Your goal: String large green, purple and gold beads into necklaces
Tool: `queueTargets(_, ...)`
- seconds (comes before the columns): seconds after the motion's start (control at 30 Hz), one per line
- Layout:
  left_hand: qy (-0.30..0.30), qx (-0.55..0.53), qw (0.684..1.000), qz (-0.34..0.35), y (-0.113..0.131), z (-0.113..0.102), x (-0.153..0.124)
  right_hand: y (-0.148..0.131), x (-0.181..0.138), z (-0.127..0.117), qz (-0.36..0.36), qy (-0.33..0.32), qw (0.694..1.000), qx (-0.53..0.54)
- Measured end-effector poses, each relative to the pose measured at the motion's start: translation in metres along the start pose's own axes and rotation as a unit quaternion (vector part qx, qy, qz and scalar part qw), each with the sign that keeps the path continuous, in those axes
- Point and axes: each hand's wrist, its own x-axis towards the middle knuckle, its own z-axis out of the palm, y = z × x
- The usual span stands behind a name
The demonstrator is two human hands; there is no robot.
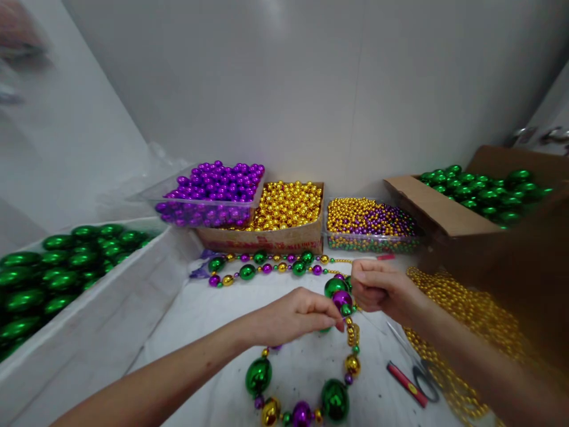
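Observation:
A bead necklace [302, 403] of green, purple and gold balls lies in a loop on the white table. My left hand [296, 317] pinches the strand beside a purple bead [341, 298]. My right hand [377, 287] is closed on the same strand just past a green bead [334, 287]. Both hands meet at the top of the loop, fingers pressed together. A finished bead strand [267, 267] lies beyond them.
At the back stand a tray of purple balls [213, 187], a box of gold balls [287, 204] and a tray of small mixed beads [368, 219]. Green balls fill a white box [57, 261] left and a cardboard box [480, 190] right. Gold strands [466, 314], scissors [420, 370] and a red lighter [406, 384] lie right.

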Motion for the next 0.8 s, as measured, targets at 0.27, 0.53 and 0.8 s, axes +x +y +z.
queueTargets(0.27,-0.009,0.44,0.894,0.081,0.009,0.014,-0.001,0.02,-0.009,-0.009,0.024,0.006,0.999,0.024)
queueTargets(0.53,-0.027,0.391,0.919,0.033,0.02,0.009,0.0,0.016,-0.016,-0.006,0.019,0.014,0.999,0.022)
queueTargets(0.8,0.006,0.342,0.939,-0.031,0.007,0.015,-0.001,0.025,-0.024,-0.007,-0.008,0.04,0.999,0.03)
